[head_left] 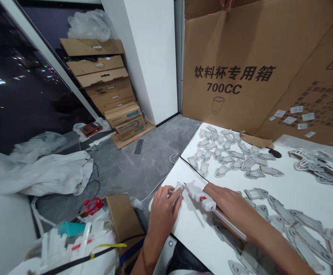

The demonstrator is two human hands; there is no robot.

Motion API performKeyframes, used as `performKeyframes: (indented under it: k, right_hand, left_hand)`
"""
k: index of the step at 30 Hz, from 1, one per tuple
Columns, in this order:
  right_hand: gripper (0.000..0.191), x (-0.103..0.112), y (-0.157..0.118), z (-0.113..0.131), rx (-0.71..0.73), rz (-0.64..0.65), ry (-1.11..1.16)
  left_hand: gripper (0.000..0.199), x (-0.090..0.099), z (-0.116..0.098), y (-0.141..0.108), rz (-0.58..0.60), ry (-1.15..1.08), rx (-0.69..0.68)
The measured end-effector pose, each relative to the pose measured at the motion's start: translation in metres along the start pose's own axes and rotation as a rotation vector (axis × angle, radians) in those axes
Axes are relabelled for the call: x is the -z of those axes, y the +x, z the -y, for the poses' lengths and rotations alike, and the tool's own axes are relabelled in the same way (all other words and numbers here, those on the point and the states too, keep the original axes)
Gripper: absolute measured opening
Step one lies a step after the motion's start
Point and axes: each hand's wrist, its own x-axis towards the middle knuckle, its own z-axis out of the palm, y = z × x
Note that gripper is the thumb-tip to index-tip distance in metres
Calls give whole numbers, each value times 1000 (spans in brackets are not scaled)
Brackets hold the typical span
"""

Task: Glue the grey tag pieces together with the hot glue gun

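My right hand (226, 200) is wrapped round a white glue gun (200, 196), which has an orange mark on its side. A long pale glue stick (230, 223) juts from the gun's back end. At the table's left edge, my left hand (164, 206) pinches a small grey-white piece (179, 186) between thumb and fingers. The gun's tip points at this piece; whether they touch I cannot tell. Similar flat grey-white pieces (226, 158) lie spread over the white table (195, 225), beyond my hands and to the right. My right forearm covers some of them.
A large cardboard box (229, 57) stands behind the table. A dark cable (193, 168) crosses the tabletop. More pieces are heaped (323, 164) at the right. Below left is a bin of scraps (77, 244). Stacked cartons (111, 88) stand by the window.
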Motion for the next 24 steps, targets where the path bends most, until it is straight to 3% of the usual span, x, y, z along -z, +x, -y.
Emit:
performKeyframes:
  k: [24]
  right_hand:
    - [18,4,2,0,-35,83,24]
  left_hand:
    - [31,-2,-3,5,-36,4,-107]
